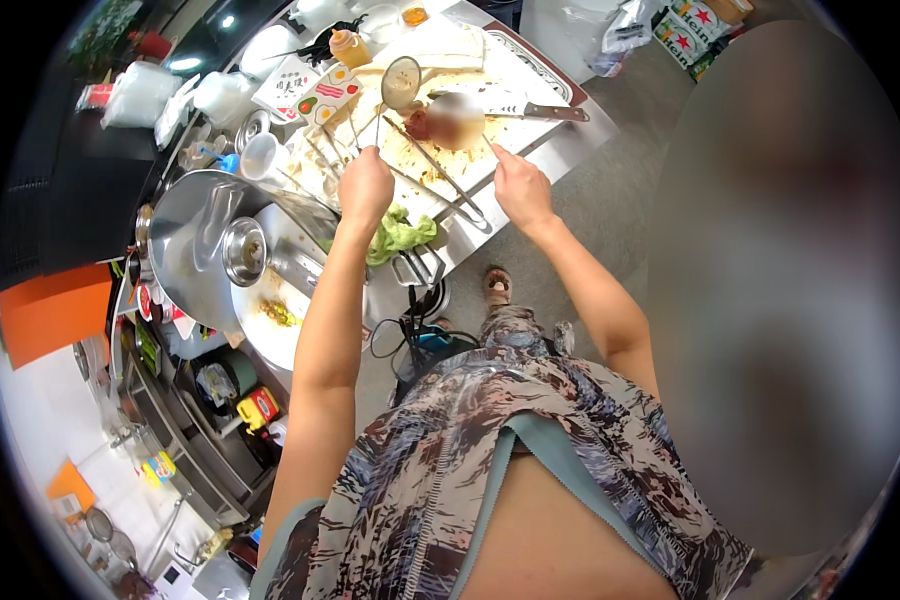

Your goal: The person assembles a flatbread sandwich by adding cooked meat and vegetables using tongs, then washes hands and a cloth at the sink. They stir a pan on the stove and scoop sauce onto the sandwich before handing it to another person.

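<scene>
My left hand (367,185) is closed round a thin metal handle. A round metal skimmer or strainer head (401,82) stands above that hand, in line with the handle. My right hand (522,187) is pinched at the near right edge of a round, flat, tan item (475,138), partly blurred; its kind is unclear, and so is what the fingertips hold. Reddish-brown food (416,125) lies at its left side. Between my hands metal tongs (440,168) rest on the stained cutting board (410,205). A knife (558,113) with a dark handle lies beyond the round item.
Green lettuce (400,236) lies at the near board edge. Left stand a large steel bowl (178,215), a white tray (270,345) with food scraps and a clear cup (262,157). A squeeze bottle (349,47) stands behind. A blurred area covers the right side.
</scene>
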Motion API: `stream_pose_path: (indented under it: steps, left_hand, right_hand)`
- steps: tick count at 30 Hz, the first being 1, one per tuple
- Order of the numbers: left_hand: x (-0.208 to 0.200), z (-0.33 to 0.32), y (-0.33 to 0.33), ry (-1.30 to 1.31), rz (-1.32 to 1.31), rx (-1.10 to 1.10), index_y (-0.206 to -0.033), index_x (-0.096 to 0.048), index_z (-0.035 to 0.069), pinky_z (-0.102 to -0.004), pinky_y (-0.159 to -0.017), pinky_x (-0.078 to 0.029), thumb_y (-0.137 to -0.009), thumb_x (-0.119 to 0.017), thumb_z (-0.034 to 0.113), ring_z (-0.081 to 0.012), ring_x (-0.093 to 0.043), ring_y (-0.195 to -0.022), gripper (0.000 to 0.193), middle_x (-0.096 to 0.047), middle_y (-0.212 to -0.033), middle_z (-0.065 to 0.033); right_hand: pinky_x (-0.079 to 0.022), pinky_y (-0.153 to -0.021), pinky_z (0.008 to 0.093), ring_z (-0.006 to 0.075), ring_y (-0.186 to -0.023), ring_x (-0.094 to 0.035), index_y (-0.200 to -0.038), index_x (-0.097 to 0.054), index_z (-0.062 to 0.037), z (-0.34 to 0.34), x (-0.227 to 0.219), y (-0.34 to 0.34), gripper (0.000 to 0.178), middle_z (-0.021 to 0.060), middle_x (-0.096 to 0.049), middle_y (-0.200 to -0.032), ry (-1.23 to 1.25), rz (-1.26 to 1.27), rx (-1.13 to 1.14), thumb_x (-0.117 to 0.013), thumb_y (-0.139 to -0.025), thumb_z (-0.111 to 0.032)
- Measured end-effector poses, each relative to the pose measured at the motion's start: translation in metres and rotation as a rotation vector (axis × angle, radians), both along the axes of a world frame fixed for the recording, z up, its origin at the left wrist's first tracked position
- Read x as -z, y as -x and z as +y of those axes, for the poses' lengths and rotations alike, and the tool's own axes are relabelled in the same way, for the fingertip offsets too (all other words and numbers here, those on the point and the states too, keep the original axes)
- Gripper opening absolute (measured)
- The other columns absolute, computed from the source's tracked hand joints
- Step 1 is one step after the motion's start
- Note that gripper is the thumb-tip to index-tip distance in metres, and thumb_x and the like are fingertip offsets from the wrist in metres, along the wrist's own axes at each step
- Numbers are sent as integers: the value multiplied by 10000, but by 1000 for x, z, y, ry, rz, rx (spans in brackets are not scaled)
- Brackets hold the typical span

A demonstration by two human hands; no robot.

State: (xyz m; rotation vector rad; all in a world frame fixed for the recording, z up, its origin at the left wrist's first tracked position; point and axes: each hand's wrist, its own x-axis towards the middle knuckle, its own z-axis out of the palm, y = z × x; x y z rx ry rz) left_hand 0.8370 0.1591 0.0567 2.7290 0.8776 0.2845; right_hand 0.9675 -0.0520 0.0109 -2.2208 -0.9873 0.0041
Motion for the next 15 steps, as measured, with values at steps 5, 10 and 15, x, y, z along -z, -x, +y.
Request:
stream_pose_path:
  steps: [5, 10, 15]
  left_hand:
    - [-28, -22, 24, 1105, -174, -166, -1119, -575, -39, -217, -373, -320, -947, -403, 129, -47, -392, -425, 296, -481, -616, 13]
    - [-56, -100, 61, 1435, -67, 188, -1125, -605, -4, -211, -378, -285, -964, -506, 194, -55, -337, -400, 273, -445, -554, 33]
    - [-51, -162, 131, 1534, 284, 423, -1191, -564, -16, -208, -365, -310, -987, -475, 186, -49, -348, -406, 301, -455, -609, 9]
  right_hand:
    - [-420, -501, 255, 80, -555, -497, -1252, -553, 6, -34, -32, 42, 360, 8, -561, -657, -395, 702, 175, -522, -919, -126]
    - [-420, -556, 241, 72, -609, -515, -1210, -590, -13, -122, -103, 145, 342, -2, -598, -711, -639, 1092, 434, -540, -894, -136]
    - [-403, -521, 239, 73, -590, -476, -1281, -516, 25, -192, -115, 306, 404, -3, -564, -673, -782, 1022, 714, -510, -927, -171]
